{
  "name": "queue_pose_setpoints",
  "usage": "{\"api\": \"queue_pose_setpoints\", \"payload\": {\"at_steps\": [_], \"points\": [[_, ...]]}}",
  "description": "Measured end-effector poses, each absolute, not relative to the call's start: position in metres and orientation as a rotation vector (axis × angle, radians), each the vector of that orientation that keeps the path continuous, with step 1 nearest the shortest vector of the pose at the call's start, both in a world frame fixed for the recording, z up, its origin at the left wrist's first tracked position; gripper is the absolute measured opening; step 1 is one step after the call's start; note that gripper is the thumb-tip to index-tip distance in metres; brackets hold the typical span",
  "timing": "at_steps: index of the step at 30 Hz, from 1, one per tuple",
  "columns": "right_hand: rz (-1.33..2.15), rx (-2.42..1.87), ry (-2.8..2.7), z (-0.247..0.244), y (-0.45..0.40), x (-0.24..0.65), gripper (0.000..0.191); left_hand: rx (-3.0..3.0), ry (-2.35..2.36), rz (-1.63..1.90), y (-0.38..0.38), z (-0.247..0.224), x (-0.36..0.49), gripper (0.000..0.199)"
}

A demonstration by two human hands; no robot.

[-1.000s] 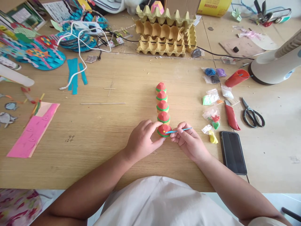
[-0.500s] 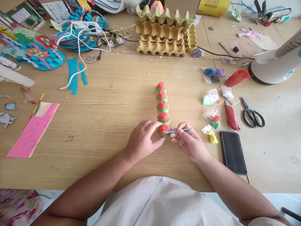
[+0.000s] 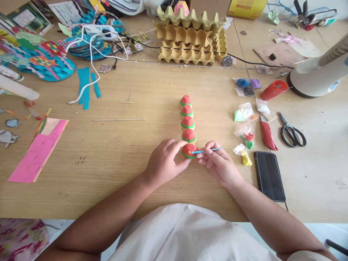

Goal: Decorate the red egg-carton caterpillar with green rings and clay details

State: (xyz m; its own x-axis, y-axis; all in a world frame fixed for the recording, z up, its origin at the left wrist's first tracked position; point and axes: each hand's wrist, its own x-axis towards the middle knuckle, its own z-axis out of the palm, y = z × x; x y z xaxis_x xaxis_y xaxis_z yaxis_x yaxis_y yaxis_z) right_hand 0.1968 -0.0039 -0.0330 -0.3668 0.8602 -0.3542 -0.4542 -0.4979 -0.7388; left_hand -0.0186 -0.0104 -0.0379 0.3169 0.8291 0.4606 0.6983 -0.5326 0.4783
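Note:
A painted egg-carton strip of several cups, with red tops and green bands, runs away from me on the table. My left hand steadies its nearest cup, thumb at the near side and fingers at the left. Small yellow dots show on that cup's red top. Between the thumb and fingers of my right hand is a thin blue modelling tool. Its flat tip reaches the red top close to the yellow dots; whether it presses in, I cannot tell.
On the right lie bags of coloured clay, a red cutter, scissors, a phone and a red cup. Egg cartons stand at the back. Leftward are a thin stick, blue strips and pink card.

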Motion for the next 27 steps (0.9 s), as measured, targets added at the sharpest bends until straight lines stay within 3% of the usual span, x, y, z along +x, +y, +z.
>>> {"api": "queue_pose_setpoints", "payload": {"at_steps": [27], "points": [[1.759, -0.827, -0.908, -0.030, -0.005, 0.204, 0.017, 2.403, 1.457, 0.887, -0.008, -0.048, -0.018, 0.027]]}}
